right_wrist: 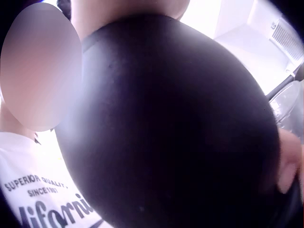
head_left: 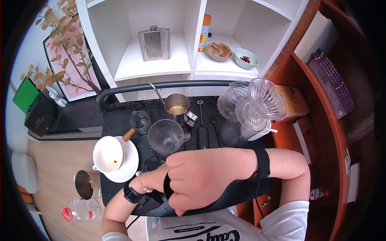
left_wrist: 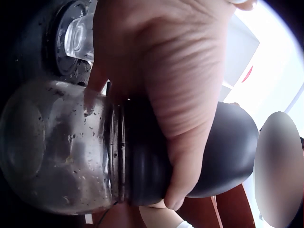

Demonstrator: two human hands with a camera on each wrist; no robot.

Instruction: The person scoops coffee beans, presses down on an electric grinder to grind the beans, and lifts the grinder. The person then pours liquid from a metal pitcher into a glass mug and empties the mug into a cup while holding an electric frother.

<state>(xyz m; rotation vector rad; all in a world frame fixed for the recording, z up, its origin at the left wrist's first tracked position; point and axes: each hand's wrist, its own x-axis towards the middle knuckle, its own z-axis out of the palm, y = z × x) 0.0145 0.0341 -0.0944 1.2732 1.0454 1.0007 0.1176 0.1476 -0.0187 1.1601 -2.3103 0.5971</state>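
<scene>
My left hand point(left_wrist: 185, 80) grips the black middle of a coffee grinder point(left_wrist: 147, 161), its thumb wrapped across the front. Dark specks cling inside the grinder's glass jar point(left_wrist: 66, 147), which is screwed to the black body. The grinder's smooth black dome point(right_wrist: 171, 118) fills most of the right wrist view. In the head view, my right hand point(head_left: 205, 176) lies over the grinder with its fingers curled down around the top, covering most of it. Just beyond the hands stands a clear glass mug-like server point(head_left: 165, 136).
A white cup point(head_left: 107, 154) on a saucer point(head_left: 130, 164) stands left. A steel gooseneck kettle point(head_left: 177, 105), small pitcher point(head_left: 140, 122) and milk frother point(head_left: 202, 134) are behind. A ribbed glass dripper point(head_left: 267, 100) stands right. A black rail point(head_left: 161, 85) borders the far edge.
</scene>
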